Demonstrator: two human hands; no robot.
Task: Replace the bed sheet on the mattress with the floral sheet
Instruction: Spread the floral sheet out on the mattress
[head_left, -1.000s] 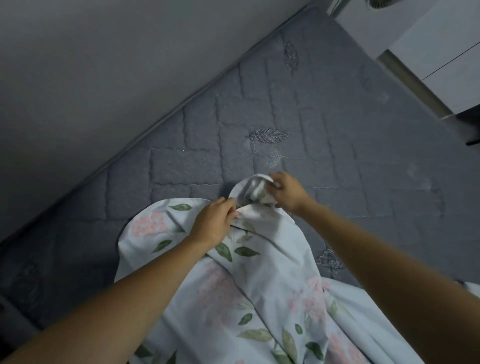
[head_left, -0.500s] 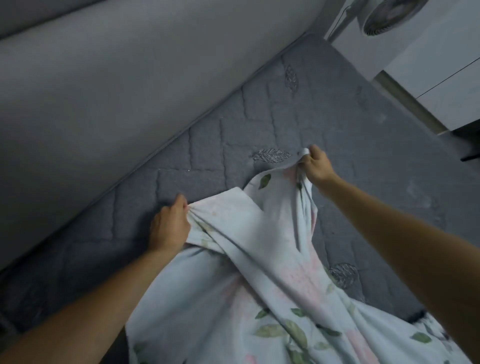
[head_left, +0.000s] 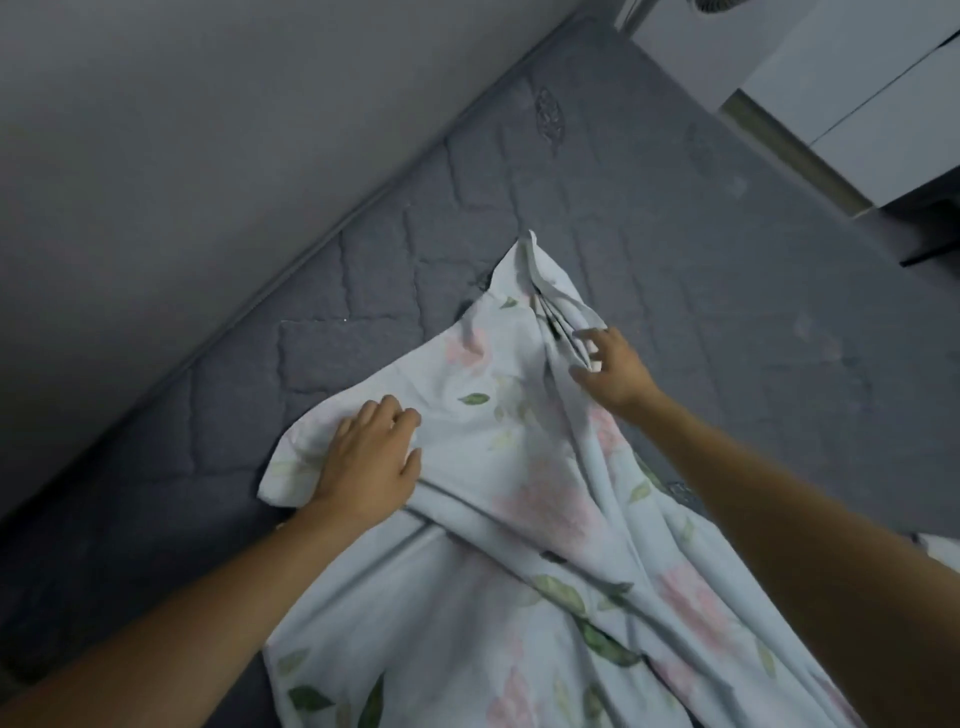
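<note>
floral sheet (head_left: 488, 467) under left hand (head_left: 363, 462), right hand (head_left: 613, 374) at folds

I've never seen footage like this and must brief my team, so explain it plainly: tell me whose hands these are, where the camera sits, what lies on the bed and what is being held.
There is no machine here. A person wears one wide-angle camera on the head, looking forward and down, so both forearms reach in from the bottom of the picture. The surface is a bare grey quilted mattress lying along a wall. On it lies a floral sheet, pale with pink blooms and green leaves, still bunched and only partly spread. The left hand rests on the sheet's left part, fingers slightly bent. The right hand reaches into the gathered folds; whether it actually pinches them is unclear. White furniture stands beyond the mattress.
</note>
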